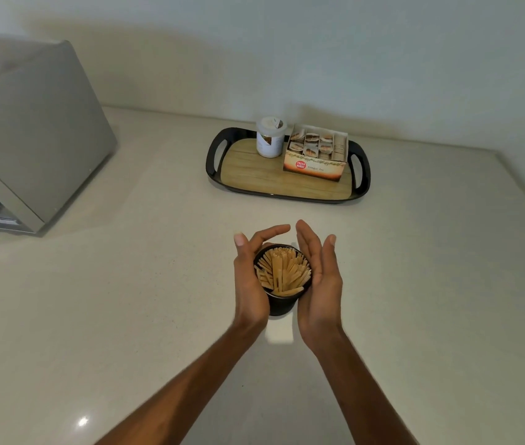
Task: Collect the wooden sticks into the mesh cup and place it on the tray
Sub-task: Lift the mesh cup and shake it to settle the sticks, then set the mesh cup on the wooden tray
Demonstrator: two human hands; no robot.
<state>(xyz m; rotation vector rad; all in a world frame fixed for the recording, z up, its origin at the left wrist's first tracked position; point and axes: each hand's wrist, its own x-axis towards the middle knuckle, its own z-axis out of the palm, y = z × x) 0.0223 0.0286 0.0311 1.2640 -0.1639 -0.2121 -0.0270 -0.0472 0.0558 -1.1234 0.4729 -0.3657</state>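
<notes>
Left hand [249,277]: I see its palm against the left wall of the mesh cup [282,303], the fingers bent round the far side and the thumb raised, so it holds the cup.
Right hand [320,277]: I read it as spread, fingers straight and together, the palm facing the cup's right wall. It looks to be touching, though I cannot be sure.
Mesh cup: upright between my two palms, standing on the pale counter [126,284].
Wooden sticks [282,268]: all inside the cup, packed on end.
Tray [213,155]: well beyond the fingertips, slightly to the right.
On the tray: a white jar [270,139] and an open tea box [315,165], just beside each other.
Far left of the left hand: a grey appliance [30,139].
</notes>
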